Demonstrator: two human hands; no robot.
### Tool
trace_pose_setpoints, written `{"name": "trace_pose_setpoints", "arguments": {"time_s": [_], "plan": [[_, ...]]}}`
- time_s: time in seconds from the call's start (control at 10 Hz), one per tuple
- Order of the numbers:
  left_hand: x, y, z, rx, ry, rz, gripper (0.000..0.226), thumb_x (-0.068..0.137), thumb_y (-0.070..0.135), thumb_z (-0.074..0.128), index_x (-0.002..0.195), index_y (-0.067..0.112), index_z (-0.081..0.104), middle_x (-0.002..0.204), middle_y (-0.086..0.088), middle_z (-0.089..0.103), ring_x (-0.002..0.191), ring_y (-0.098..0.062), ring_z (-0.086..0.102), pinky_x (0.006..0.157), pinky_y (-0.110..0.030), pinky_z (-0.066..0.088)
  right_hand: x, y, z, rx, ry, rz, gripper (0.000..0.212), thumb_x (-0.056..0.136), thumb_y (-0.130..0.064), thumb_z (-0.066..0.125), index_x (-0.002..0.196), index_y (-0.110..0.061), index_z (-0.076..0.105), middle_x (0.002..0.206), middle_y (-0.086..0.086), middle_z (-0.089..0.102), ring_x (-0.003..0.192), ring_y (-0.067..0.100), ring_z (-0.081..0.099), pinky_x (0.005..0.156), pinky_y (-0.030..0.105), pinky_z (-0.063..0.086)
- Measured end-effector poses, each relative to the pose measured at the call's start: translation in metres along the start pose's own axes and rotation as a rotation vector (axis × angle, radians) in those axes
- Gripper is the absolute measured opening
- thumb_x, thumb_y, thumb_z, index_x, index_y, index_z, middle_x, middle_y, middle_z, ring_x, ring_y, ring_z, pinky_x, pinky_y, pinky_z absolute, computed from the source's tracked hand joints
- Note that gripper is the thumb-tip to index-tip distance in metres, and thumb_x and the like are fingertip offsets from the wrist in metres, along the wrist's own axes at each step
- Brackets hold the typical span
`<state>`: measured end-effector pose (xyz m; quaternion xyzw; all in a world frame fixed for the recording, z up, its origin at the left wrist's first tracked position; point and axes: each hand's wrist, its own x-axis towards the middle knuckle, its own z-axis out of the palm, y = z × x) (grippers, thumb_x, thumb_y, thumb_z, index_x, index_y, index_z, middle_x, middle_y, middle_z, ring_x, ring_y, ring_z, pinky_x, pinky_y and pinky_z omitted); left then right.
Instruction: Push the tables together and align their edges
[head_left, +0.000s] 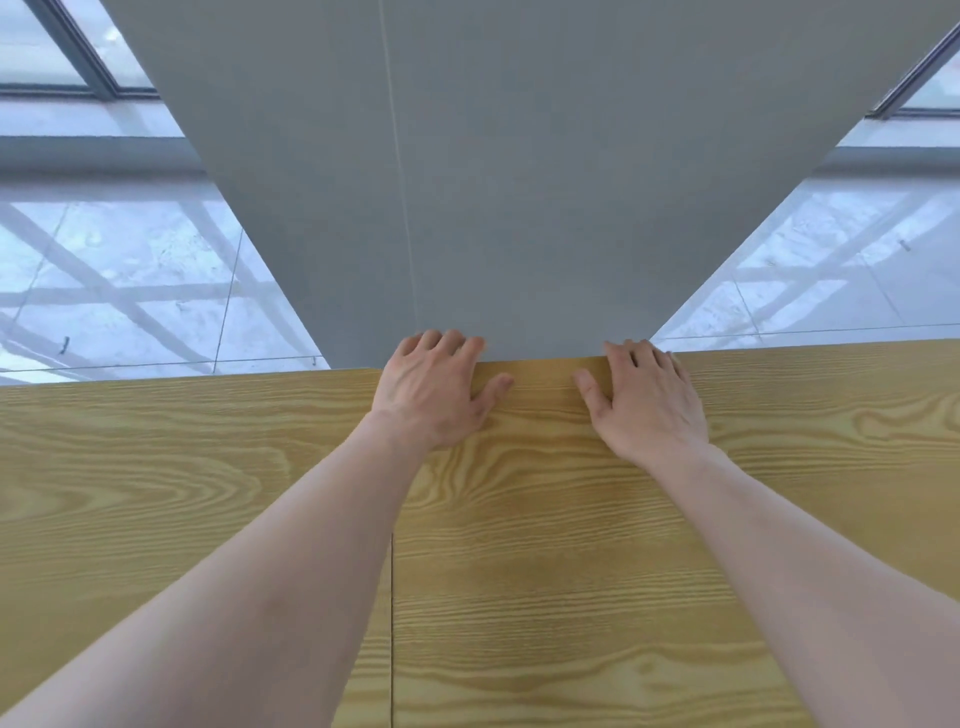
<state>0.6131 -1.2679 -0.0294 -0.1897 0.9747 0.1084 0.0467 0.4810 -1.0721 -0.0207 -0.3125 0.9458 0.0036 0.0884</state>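
Observation:
Two light wood-grain tabletops fill the lower half of the view, a left table (156, 493) and a right table (597, 571), meeting at a thin dark seam that runs from the near edge toward my left forearm. Their far edges form one nearly straight line. My left hand (434, 387) grips the far edge, its fingers curled over the edge and its thumb flat on the wood. My right hand (647, 402) grips the same far edge a little to the right, fingers hooked over it and thumb on top.
A wide grey pillar (519, 182) rises directly behind the far edge, touching or nearly touching it. Glossy pale floor tiles (130, 270) lie on both sides of the pillar. Window frames (78, 62) show at the upper corners.

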Motion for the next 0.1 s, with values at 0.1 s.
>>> {"name": "trace_pose_setpoints", "arguments": {"time_s": [0.1], "plan": [[-0.0232, -0.0027, -0.0211, -0.004, -0.023, -0.034, 0.070, 0.098, 0.068, 0.023, 0.152, 0.027, 0.035, 0.157, 0.003, 0.040, 0.146, -0.021, 0.032, 0.124, -0.038, 0.017, -0.0231, -0.0086, -0.0255, 0.050, -0.074, -0.016, 0.064, 0.103, -0.057, 0.028, 0.152, -0.017, 0.036, 0.153, 0.006, 0.043, 0.146, 0.025, 0.032, 0.123, 0.040, 0.021]]}}
